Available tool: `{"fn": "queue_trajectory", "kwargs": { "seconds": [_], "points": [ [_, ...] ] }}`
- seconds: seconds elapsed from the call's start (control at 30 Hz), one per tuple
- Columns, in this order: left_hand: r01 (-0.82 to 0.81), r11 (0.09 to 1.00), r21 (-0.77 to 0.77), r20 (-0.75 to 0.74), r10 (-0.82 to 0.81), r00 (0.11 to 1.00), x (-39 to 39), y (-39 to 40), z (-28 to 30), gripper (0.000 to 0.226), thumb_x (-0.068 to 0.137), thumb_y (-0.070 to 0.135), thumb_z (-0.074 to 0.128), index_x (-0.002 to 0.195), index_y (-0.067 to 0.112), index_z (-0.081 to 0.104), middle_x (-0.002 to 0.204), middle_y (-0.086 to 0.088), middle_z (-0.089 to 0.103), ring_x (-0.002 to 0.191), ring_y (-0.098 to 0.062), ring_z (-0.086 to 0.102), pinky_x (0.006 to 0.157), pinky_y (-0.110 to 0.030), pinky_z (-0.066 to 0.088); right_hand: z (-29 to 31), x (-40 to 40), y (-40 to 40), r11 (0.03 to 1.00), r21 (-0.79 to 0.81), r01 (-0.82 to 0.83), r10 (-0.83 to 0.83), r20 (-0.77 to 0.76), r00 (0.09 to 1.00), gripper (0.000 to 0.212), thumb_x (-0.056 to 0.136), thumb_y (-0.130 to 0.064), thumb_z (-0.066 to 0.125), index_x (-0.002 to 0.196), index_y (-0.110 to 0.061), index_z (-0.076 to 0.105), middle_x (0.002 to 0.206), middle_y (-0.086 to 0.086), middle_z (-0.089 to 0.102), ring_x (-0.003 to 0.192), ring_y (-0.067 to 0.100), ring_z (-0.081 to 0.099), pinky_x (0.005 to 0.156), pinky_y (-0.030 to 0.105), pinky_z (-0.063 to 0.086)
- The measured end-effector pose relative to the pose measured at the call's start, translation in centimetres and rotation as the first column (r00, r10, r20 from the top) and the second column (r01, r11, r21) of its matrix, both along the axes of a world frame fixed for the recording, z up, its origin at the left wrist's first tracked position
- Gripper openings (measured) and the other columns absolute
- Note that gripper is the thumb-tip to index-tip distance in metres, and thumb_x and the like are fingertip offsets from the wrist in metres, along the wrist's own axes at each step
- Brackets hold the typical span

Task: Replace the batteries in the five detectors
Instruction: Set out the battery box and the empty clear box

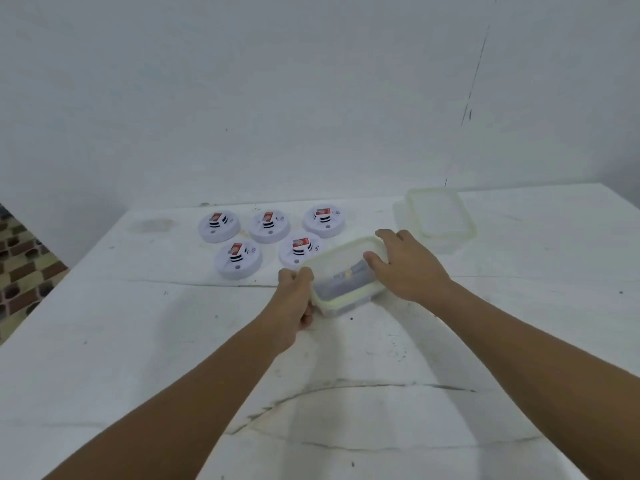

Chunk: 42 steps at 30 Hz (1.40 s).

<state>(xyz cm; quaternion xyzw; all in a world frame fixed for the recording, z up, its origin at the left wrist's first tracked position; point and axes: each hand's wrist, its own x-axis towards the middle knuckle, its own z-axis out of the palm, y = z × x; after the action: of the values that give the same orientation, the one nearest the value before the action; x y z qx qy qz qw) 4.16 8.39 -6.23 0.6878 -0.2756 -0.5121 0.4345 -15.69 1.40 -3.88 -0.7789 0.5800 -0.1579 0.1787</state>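
Observation:
Several round white detectors [237,260] lie face down on the white table, each with a red-and-white battery showing in its back. In front of them, to their right, stands a clear plastic box [341,271] with a pale lid; dark batteries show dimly inside. My left hand [294,299] grips the box's near-left corner with curled fingers. On the far-right side, my right hand [405,263] holds the lid, thumb on top and fingers curled over the far edge.
A second clear plastic box [440,214] with a lid stands at the back right near the wall. The table's left edge [52,285] runs diagonally, with patterned tiled floor beyond it. A white wall rises right behind the table.

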Motion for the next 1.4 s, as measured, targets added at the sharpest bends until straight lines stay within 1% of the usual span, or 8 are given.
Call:
{"fn": "queue_trajectory", "kwargs": {
  "seconds": [0.1,0.2,0.3,0.5,0.67,0.97,1.17,1.4],
  "points": [
    [0.03,1.0,0.007,0.045,-0.031,0.999,2.1,2.2,-0.2,0.01,0.102,0.03,0.044,0.098,0.021,0.046,0.082,-0.006,0.04,0.061,-0.019,0.033,0.06,-0.032,0.035,-0.5,0.6,1.8,0.943,0.32,0.09,-0.213,0.374,0.903,0.049,0.101,-0.05,0.056,0.141,-0.022,0.053,0.138,0.004,0.056,0.119,0.024,0.058,0.092,0.038,0.047],
    [0.015,1.0,0.02,0.102,-0.017,0.995,4.4,3.9,-0.6,0.014,0.1,0.032,0.046,0.092,0.02,0.046,0.09,-0.007,0.044,0.066,-0.021,0.036,0.063,-0.032,0.036,-2.0,0.7,4.1,0.844,0.535,0.041,-0.377,0.538,0.754,0.043,0.099,-0.052,0.062,0.117,-0.013,0.063,0.11,0.002,0.068,0.086,0.018,0.063,0.071,0.031,0.051],
    [0.007,1.0,-0.011,0.115,-0.005,0.993,5.9,5.1,-1.0,0.017,0.103,0.036,0.048,0.099,0.019,0.051,0.097,-0.006,0.054,0.079,-0.023,0.049,0.068,-0.034,0.044,-3.1,1.6,6.7,0.802,0.595,-0.046,-0.425,0.624,0.656,0.047,0.099,-0.053,0.062,0.1,-0.006,0.056,0.085,0.006,0.062,0.067,0.018,0.056,0.058,0.024,0.052],
    [-0.009,0.997,-0.08,-0.028,0.007,1.0,7.4,6.1,-2.3,0.048,0.093,0.059,0.068,0.11,0.014,0.064,0.113,-0.011,0.074,0.099,-0.027,0.069,0.101,-0.049,0.055,-3.2,3.1,9.3,0.793,0.604,-0.079,-0.49,0.71,0.506,0.041,0.101,-0.047,0.063,0.09,-0.01,0.048,0.079,0.01,0.052,0.06,0.018,0.047,0.053,0.024,0.048],
    [0.058,0.99,-0.128,-0.156,-0.078,0.985,8.1,6.9,-2.7,0.065,0.087,0.058,0.074,0.129,0.008,0.069,0.122,-0.011,0.076,0.118,-0.034,0.07,0.109,-0.056,0.052,-2.9,2.8,9.1,0.774,0.62,-0.131,-0.48,0.709,0.516,0.04,0.1,-0.046,0.066,0.092,-0.008,0.055,0.076,0.01,0.053,0.054,0.016,0.046,0.051,0.023,0.045],
    [0.077,0.99,-0.122,-0.204,-0.101,0.974,8.1,6.9,-2.4,0.047,0.096,0.044,0.07,0.123,0.006,0.074,0.12,-0.013,0.077,0.121,-0.036,0.069,0.112,-0.055,0.049,-3.2,2.5,8.1,0.72,0.665,-0.199,-0.478,0.683,0.553,0.044,0.098,-0.047,0.067,0.112,-0.005,0.071,0.08,0.008,0.061,0.058,0.016,0.048,0.06,0.027,0.042],
    [0.034,0.989,-0.141,-0.195,-0.062,0.979,8.0,6.8,-2.1,0.041,0.096,0.04,0.072,0.12,0.007,0.074,0.117,-0.015,0.077,0.112,-0.035,0.072,0.104,-0.053,0.056,-3.4,2.4,7.6,0.701,0.687,-0.193,-0.492,0.662,0.565,0.049,0.098,-0.048,0.067,0.114,-0.001,0.073,0.08,0.007,0.065,0.063,0.016,0.052,0.061,0.026,0.047],
    [0.047,0.99,-0.13,-0.217,-0.075,0.973,8.1,7.0,-1.8,0.044,0.097,0.04,0.072,0.123,0.004,0.073,0.118,-0.015,0.077,0.123,-0.042,0.066,0.11,-0.06,0.048,-3.4,2.5,7.4,0.682,0.703,-0.204,-0.506,0.654,0.562,0.042,0.099,-0.046,0.067,0.112,-0.007,0.075,0.083,0.006,0.068,0.064,0.015,0.056,0.059,0.024,0.048]
  ]
}}
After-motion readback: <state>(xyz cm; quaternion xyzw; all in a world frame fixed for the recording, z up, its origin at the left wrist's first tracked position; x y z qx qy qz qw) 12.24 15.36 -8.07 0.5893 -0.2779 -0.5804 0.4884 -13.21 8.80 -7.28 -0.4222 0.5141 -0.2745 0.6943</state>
